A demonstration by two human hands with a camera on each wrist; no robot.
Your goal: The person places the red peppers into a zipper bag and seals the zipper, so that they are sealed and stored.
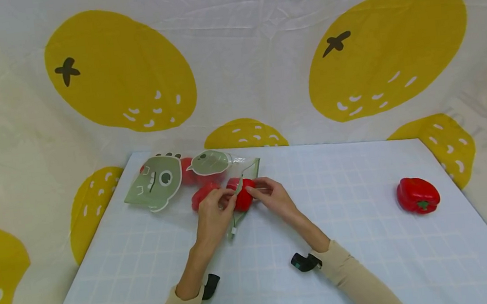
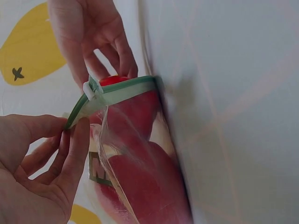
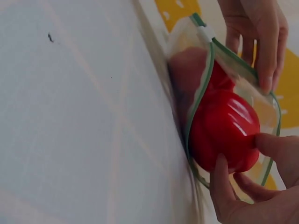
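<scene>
A clear zip bag (image 1: 153,185) with green cartoon prints lies at the back left of the table, its green-edged mouth facing right. Several red items, a bell pepper (image 1: 203,196) among them, show inside it. My left hand (image 1: 214,211) pinches the bag's green rim (image 2: 72,114) between thumb and fingers, holding the mouth apart. In the right wrist view, a glossy red bell pepper (image 3: 226,130) sits within the mouth, against another red piece deeper inside. The thumb and fingers of my right hand (image 1: 276,198) grip its outer end. A white slider (image 3: 205,33) sits on the zip.
Another red bell pepper (image 1: 418,196) with a green stem lies at the table's right side. The table (image 1: 368,257) has a pale checked cover. Behind it hangs a white cloth (image 1: 249,73) with yellow fruit prints. A black wrist camera (image 1: 305,262) is by the right cuff.
</scene>
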